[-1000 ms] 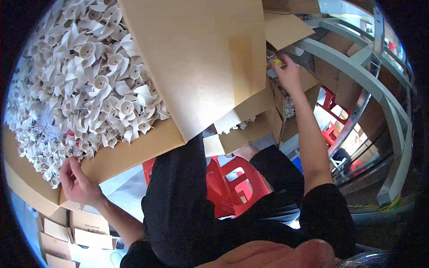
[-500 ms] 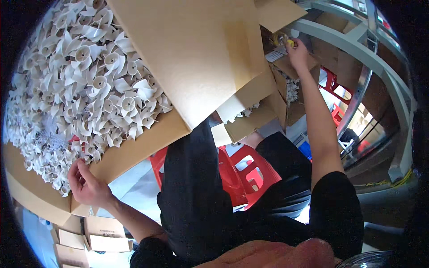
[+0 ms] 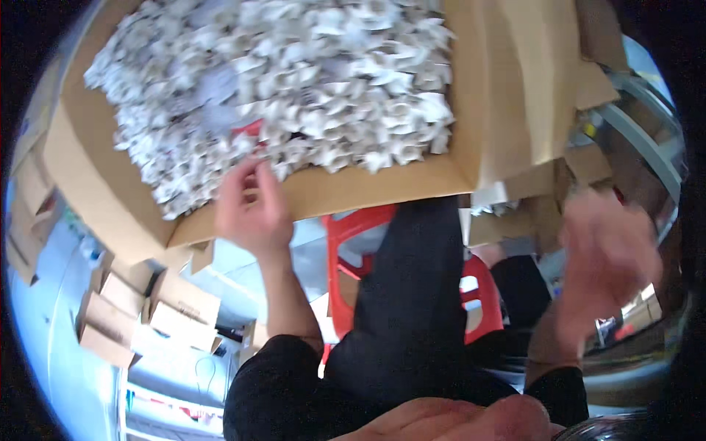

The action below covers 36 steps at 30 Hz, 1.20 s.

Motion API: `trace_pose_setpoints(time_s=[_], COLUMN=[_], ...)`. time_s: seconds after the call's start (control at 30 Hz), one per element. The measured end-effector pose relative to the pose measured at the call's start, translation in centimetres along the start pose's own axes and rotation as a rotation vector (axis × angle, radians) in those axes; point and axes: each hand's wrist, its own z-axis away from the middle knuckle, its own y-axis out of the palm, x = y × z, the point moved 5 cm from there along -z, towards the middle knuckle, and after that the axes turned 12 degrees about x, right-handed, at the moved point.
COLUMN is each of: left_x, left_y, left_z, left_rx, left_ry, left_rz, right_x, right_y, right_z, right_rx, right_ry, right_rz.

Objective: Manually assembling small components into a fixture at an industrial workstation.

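A big cardboard box (image 3: 382, 184) spans the top of the view, heaped with small white bladed pieces (image 3: 331, 95) that look like little propellers. At its near wall, my left hand (image 3: 254, 209) reaches over the rim with curled fingers, their tips among the white pieces. Whether a piece is pinched there I cannot make out. A bit of red (image 3: 248, 129) shows in the heap just beyond those fingertips. Off to the right, clear of the box, my right hand (image 3: 610, 242) is smeared by motion, so its fingers do not show.
A smaller carton (image 3: 504, 229) stands under the big box's right side. A yellow spot (image 3: 589, 129) shows beside a grey curved frame (image 3: 647, 140) at the far right. Red plastic chair parts (image 3: 340, 294) lie below the box. Several cartons (image 3: 184, 305) sit on the floor at left.
The view has swung, so the box now sits more central. My right hand has drawn back from the yellow thing by the far carton. My left hand stays at the box's near wall.
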Motion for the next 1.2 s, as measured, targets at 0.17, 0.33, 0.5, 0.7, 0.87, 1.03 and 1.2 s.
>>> trace_pose_setpoints(time_s=[0.17, 0.33, 0.5, 0.7, 0.87, 1.03, 1.2], left_x=[-0.3, -0.7, -1.5, -3.2, -2.1, -2.8, -1.5], left_y=[-0.8, 0.7, -1.1, -1.8, -2.1, -2.1, -0.7], left_z=[-0.5, -1.2, -0.5, -1.1, -0.6, -0.2, 0.4], left_rx=[0.039, 0.009, 0.013, 0.013, 0.168, 0.307, 0.407], left_ry=[0.002, -0.007, -0.023, 0.009, -0.089, -0.105, 0.078], left_rz=[0.036, 0.051, -0.120, -0.116, -0.237, -0.276, -0.257], right_x=[4.3, 7.4, 10.3, 19.2, 20.8, 21.2, 12.0], right_y=[-13.2, -7.4, -6.4, -4.7, 2.6, 3.8, 3.5], right_z=[7.6, 0.8, 0.5, 2.2, 5.7, 12.6, 27.0], right_rx=[0.438, 0.532, 0.385, 0.175, -0.014, 0.034, 0.049], right_ry=[-0.083, -0.156, -0.284, -0.442, -0.098, 0.040, 0.645], right_rz=[-0.023, 0.050, -0.055, -0.061, 0.175, 0.409, 0.503])
